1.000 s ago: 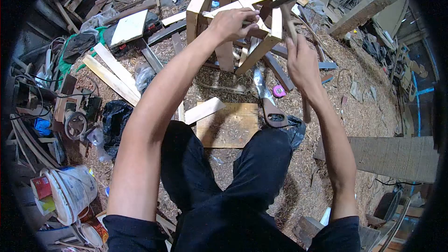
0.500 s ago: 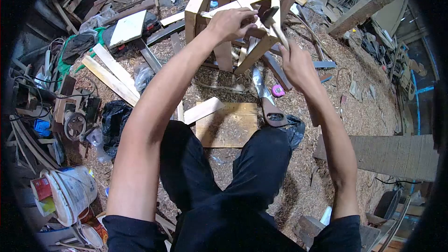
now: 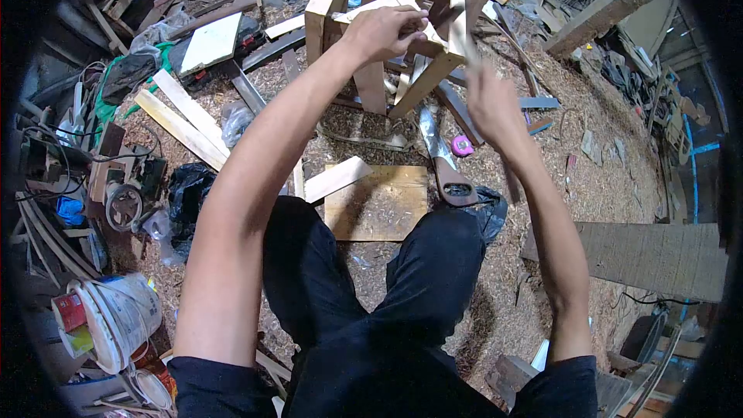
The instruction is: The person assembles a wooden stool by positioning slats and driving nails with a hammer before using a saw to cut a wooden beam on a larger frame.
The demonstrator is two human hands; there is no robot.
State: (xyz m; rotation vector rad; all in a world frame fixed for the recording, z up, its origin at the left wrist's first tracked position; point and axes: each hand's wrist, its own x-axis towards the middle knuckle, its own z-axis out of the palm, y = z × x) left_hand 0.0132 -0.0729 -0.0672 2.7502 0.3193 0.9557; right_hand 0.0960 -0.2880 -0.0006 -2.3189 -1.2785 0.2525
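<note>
A wooden frame of pale and brown pieces stands before me. My left hand rests at its near rail, fingers curled and pinched together; whatever is between them is too small to make out. Wrapped round the handle of a hammer, my right hand is at the frame's right near corner. The hammer is smeared by motion, its head up by the frame's right side.
A handsaw and a pink tape measure lie on the shavings-covered floor. Between my knees is a flat board, with a pale offcut at its edge. Wood strips lie left, near a white bucket. A wide plank lies right.
The hammer's head has swung up and away from the spot by my left fingers. My right hand has shifted slightly down, while my left hand stays at the frame.
</note>
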